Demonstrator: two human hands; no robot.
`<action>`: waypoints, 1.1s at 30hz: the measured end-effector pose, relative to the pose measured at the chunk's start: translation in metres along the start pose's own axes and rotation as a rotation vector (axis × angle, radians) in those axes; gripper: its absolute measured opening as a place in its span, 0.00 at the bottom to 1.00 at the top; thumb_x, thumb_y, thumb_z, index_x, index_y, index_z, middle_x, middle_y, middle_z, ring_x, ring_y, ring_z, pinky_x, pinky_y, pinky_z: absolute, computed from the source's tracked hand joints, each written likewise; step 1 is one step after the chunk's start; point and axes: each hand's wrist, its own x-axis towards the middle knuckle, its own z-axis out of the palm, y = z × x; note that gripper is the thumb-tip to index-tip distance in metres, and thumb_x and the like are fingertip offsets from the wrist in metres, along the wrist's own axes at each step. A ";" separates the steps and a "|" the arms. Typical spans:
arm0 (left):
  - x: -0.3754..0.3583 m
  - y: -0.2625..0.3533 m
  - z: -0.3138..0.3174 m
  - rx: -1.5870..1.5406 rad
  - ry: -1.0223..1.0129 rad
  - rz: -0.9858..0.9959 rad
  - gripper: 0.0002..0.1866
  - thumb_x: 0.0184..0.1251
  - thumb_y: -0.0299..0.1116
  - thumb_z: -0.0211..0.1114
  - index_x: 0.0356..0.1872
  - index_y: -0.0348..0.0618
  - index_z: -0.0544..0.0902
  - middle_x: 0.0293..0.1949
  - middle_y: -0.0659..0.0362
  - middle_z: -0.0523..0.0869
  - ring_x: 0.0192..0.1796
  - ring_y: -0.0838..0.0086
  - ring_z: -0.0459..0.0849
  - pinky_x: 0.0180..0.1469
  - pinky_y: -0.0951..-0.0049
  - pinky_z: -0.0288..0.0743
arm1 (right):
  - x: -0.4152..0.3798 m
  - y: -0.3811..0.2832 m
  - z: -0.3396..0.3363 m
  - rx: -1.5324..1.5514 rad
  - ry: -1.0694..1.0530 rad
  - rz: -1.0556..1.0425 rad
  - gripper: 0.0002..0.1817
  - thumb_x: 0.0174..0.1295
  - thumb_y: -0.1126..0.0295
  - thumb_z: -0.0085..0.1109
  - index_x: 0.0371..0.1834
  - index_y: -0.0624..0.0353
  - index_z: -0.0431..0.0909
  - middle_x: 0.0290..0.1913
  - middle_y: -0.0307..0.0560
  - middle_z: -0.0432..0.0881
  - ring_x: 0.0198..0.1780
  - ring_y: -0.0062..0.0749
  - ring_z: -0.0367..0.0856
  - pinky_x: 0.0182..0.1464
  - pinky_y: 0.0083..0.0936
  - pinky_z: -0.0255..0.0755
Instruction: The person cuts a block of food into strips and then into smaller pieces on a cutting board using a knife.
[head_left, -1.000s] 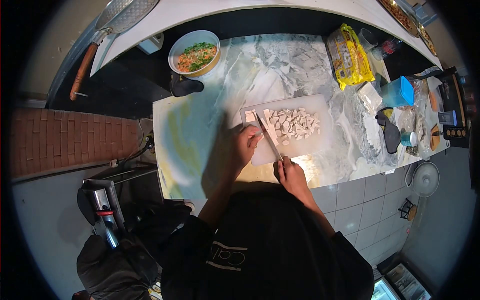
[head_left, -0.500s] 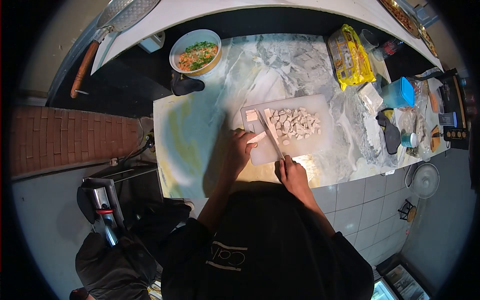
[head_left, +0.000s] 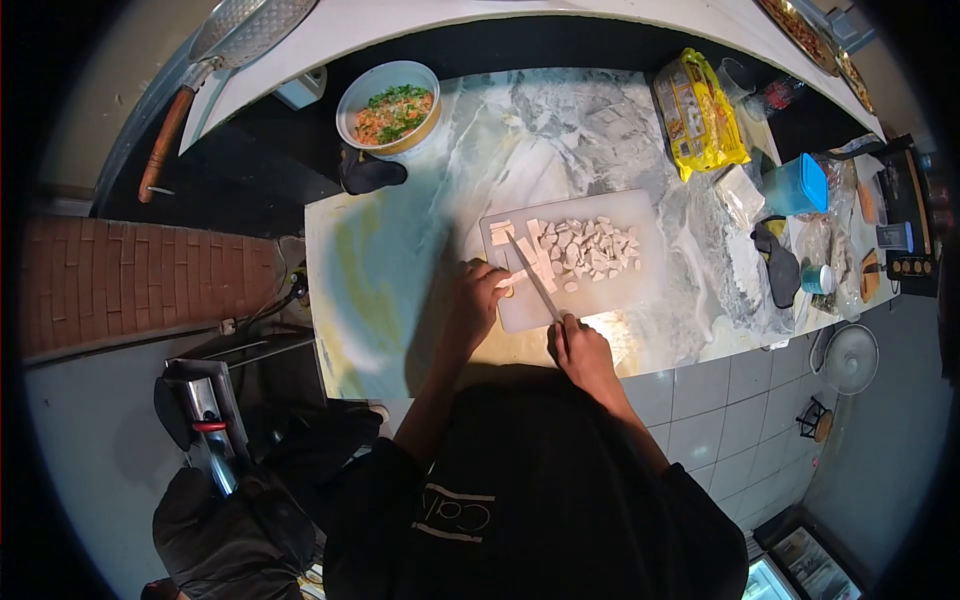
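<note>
Just now both forearms reach forward over the tabletop [head_left: 400, 250]. Her right hand [head_left: 580, 350] is closed around the knife [head_left: 535, 280] handle, blade angled away across the white cutting board [head_left: 640, 280]. The left hand [head_left: 478, 300], fingers curled, pinches a pale strip [head_left: 512, 278] at the board's left side, just beside the blade. Cut pieces [head_left: 590, 245] lie heaped mid-board.

Black top w/ pale outlined lettering on chest, black sleeves pushed up, forearms bare
</note>
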 end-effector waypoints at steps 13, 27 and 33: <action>0.001 0.002 -0.005 -0.067 -0.058 -0.056 0.11 0.54 0.19 0.65 0.40 0.39 0.83 0.35 0.52 0.83 0.41 0.56 0.78 0.46 0.62 0.72 | 0.000 -0.001 -0.003 -0.036 -0.032 0.001 0.16 0.66 0.66 0.51 0.51 0.67 0.71 0.31 0.62 0.81 0.32 0.58 0.82 0.35 0.46 0.76; 0.000 -0.011 -0.015 -0.156 0.004 -0.158 0.07 0.60 0.21 0.63 0.39 0.35 0.83 0.35 0.49 0.85 0.37 0.58 0.85 0.41 0.66 0.76 | -0.002 -0.002 -0.004 -0.070 -0.001 -0.015 0.14 0.68 0.65 0.50 0.48 0.66 0.72 0.30 0.61 0.81 0.30 0.57 0.82 0.33 0.46 0.76; -0.005 -0.022 -0.002 -0.396 0.041 -0.231 0.04 0.61 0.19 0.64 0.37 0.33 0.81 0.32 0.50 0.86 0.35 0.69 0.88 0.39 0.73 0.80 | -0.002 -0.003 -0.005 -0.003 0.025 -0.009 0.14 0.70 0.66 0.48 0.48 0.67 0.73 0.28 0.63 0.81 0.29 0.57 0.82 0.32 0.46 0.76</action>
